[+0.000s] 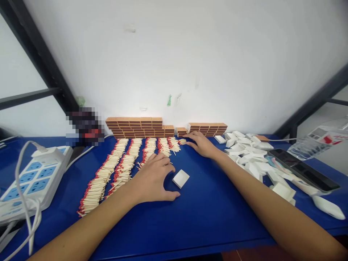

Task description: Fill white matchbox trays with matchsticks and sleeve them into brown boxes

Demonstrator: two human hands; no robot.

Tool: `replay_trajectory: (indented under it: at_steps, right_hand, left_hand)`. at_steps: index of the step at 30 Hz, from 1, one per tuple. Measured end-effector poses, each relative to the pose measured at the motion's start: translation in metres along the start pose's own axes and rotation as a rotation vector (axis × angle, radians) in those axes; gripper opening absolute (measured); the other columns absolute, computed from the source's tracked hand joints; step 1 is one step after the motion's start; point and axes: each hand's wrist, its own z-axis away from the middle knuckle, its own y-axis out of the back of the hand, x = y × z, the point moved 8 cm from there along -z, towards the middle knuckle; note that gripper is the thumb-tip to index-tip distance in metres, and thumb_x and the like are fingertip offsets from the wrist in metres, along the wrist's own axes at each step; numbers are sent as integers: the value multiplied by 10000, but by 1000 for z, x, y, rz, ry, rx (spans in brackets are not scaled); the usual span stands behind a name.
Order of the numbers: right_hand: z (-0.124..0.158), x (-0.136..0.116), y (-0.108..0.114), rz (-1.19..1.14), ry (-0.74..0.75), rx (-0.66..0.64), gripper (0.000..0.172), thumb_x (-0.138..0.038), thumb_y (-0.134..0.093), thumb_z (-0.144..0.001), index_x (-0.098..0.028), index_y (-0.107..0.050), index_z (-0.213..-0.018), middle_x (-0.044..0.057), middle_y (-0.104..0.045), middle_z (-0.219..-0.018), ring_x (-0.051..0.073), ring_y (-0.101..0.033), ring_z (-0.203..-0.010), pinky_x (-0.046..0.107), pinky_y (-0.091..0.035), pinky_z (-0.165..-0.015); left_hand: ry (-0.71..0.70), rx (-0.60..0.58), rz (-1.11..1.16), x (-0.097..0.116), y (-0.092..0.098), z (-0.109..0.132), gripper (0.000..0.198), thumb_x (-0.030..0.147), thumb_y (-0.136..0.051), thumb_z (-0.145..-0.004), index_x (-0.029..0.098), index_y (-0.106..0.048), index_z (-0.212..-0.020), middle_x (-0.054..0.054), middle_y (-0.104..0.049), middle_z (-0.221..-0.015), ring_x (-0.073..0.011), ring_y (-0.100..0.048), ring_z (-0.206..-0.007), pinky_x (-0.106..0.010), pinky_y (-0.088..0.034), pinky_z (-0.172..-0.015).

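One white matchbox tray [181, 178] sits alone on the blue table [212, 221], just beside the left hand [153, 177]. From that hand it lies at 3 o'clock, right at the mouth of the gap between thumb and fingers. Thumb and fingers spread wide, nothing in the grasp; no clear contact with the tray.

Tray turned askew. Long axis seems to run from about 7 to 1 o'clock, though foreshortening leaves this unsure. Left hand plainly the nearer.

Right hand [201, 144] farther off, at 1 o'clock from the tray; seen from that hand, the tray lies toward 7. Its fingertips are at a small bunch of matches [182, 141], in front of a low pair of matchboxes [181, 132]. Fingers reach forward, part bent; whether they pinch any matches, cannot tell.

Surroundings: red-headed matches [95, 185] in long rows, from 9 round to 11 o'clock of the tray, partly behind the left hand. Brick-like matchbox stack [134, 127] against the wall at 11; a shorter stack [208, 129] at 1. Heap of loose white trays [246, 150] near 2 to 3 o'clock, a phone [304, 169] beyond. White power strip [32, 179] far out at 9.
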Motion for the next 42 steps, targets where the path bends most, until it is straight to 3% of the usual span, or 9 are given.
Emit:
replay_trajectory:
  at_steps: [3,12,17,22,29,36,39,42]
  right_hand:
    - [-1,0,-3,-6,21,-2,288,-346,-560,-1033,-232,-751,-1216,152,-666,-1163,319,-610,-1150,504,-491,-1067]
    - [3,-17,8,41,-2,-57,136,-276,-615,-994,-209,-730,-967,114,-690,-992,282,-633,-977,422,-505,-897]
    - [9,-29,11,92,-22,-104,103,-188,-612,-954,-207,-693,-895,98,-686,-928,272,-623,-935,389,-487,-839]
    - [14,-33,10,53,-18,-110,74,-237,-626,-966,-207,-693,-978,87,-666,-943,244,-624,-882,360,-485,-805]
    - [14,-31,8,-11,-64,-157,93,-235,-632,-960,-203,-698,-902,83,-670,-935,225,-636,-851,334,-477,-771]
    - [18,-34,10,-20,-112,-205,117,-237,-614,-945,-199,-686,-861,77,-692,-895,206,-626,-772,317,-463,-705]
    - [21,-34,14,-19,-108,-228,137,-271,-593,-954,-201,-678,-872,74,-698,-879,208,-626,-771,317,-464,-698]
    - [24,-32,18,-33,-124,-252,123,-269,-598,-933,-207,-687,-875,66,-708,-866,209,-630,-761,317,-462,-693]
  left_hand:
    - [6,-7,-13,-1,0,0,485,547,-882,-717,211,-730,-1031,-64,-670,-1037,-302,-583,-1100,-492,-437,-1020]
    - [-3,5,30,-3,4,-1,357,469,-881,-747,222,-709,-938,-46,-676,-1016,-288,-587,-1113,-455,-449,-1006]
    - [0,31,-7,-2,0,-1,401,532,-874,-767,215,-722,-961,-53,-675,-1008,-287,-588,-1100,-475,-445,-1016]
    - [-42,120,-46,1,-8,1,475,623,-836,-795,204,-720,-986,-79,-676,-1027,-300,-577,-1105,-488,-437,-1019]
    - [-38,136,-55,3,-7,0,241,438,-783,-883,212,-712,-926,-72,-687,-1032,-279,-585,-1095,-458,-440,-968]
    - [-33,200,-76,9,-7,0,470,580,-746,-902,191,-703,-1161,-94,-671,-1115,-296,-568,-1117,-479,-428,-990]
    - [-64,161,-73,14,-11,-1,348,501,-698,-965,227,-720,-1180,-81,-659,-1091,-280,-568,-1088,-457,-427,-954]
    - [-84,132,-48,15,-15,0,202,403,-671,-996,229,-744,-1067,-76,-677,-1098,-271,-573,-1104,-444,-421,-955]
